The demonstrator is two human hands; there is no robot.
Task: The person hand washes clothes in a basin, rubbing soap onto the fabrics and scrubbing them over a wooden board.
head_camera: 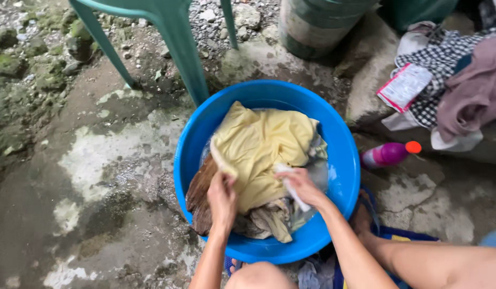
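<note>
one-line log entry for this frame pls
left hand: grips yellow garment edge | right hand: presses white bar on garment | blue basin: wet clothes, water | purple bottle: lying beside basin

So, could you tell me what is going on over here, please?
A person is hand-washing clothes in a blue basin set on a rough concrete floor. The left hand grips an edge of a yellow garment that lies on top of other wet clothes, and the right hand presses a white bar, probably soap, against it. A purple bottle lies beside the basin, and a pile of clothes waits at the right.
</note>
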